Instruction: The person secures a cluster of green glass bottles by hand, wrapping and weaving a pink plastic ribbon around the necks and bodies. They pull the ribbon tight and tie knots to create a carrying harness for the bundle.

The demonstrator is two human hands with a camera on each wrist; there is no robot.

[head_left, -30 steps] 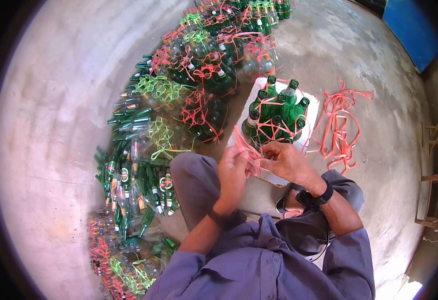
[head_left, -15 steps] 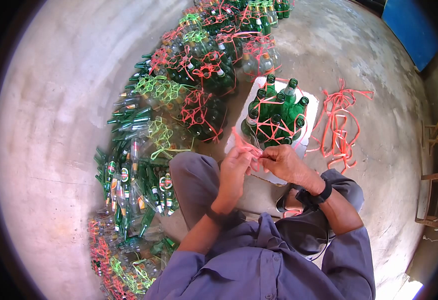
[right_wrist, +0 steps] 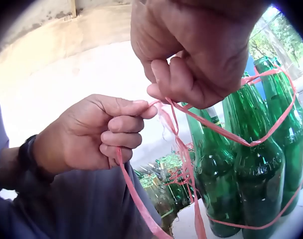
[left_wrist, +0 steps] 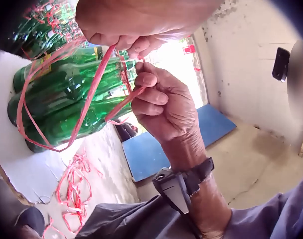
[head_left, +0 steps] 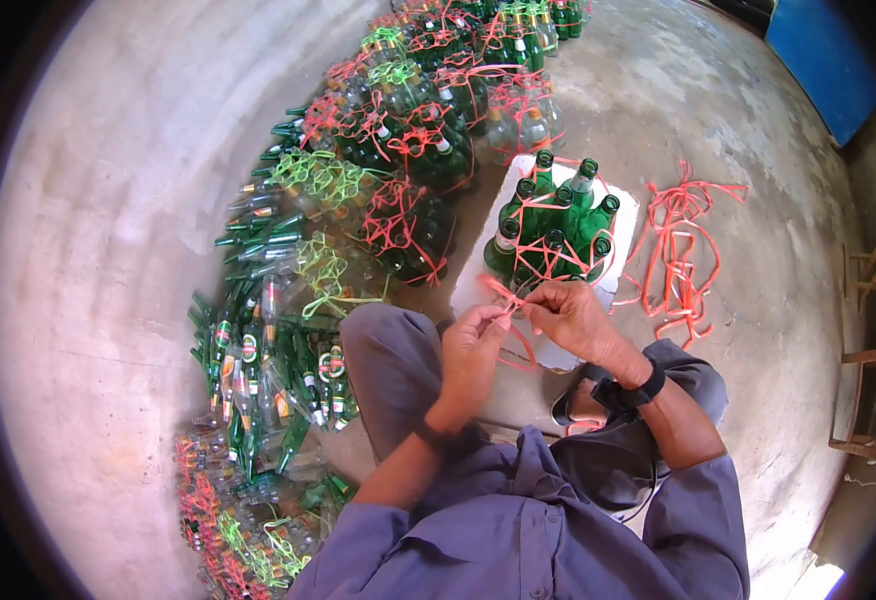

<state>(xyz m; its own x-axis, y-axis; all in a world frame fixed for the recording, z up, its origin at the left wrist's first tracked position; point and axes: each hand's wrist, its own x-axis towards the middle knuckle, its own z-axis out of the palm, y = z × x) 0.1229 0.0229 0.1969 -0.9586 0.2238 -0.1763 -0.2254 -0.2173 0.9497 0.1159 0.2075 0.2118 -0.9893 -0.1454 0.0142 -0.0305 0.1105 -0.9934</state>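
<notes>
My left hand point(head_left: 473, 345) pinches a strand of pink plastic string point(right_wrist: 138, 199) between thumb and forefinger, its other fingers curled in over the string. Close beside it, the right hand point(head_left: 570, 318) grips the same string with bent fingers. Between the fingertips the strands cross closely, as the right wrist view shows. Just beyond both hands, several green glass bottles point(head_left: 580, 200) stand upright in a cluster on a white board point(head_left: 473, 270). Pink string loops round their necks and low round their bodies; from the necks a strand runs to the right hand.
Loose pink string point(head_left: 680, 270) lies on the floor to the right. At the left, many loose bottles point(head_left: 258, 350) lie piled, with string-tied bottle bundles point(head_left: 408, 235) behind them. A wooden frame point(head_left: 868, 355) stands by the right wall. The person's knees flank the board.
The loose string end that stuck up by the left hand has dropped lower, and a loop now hangs below the hands. Both hands stay close together before the bottles, which have not moved.
</notes>
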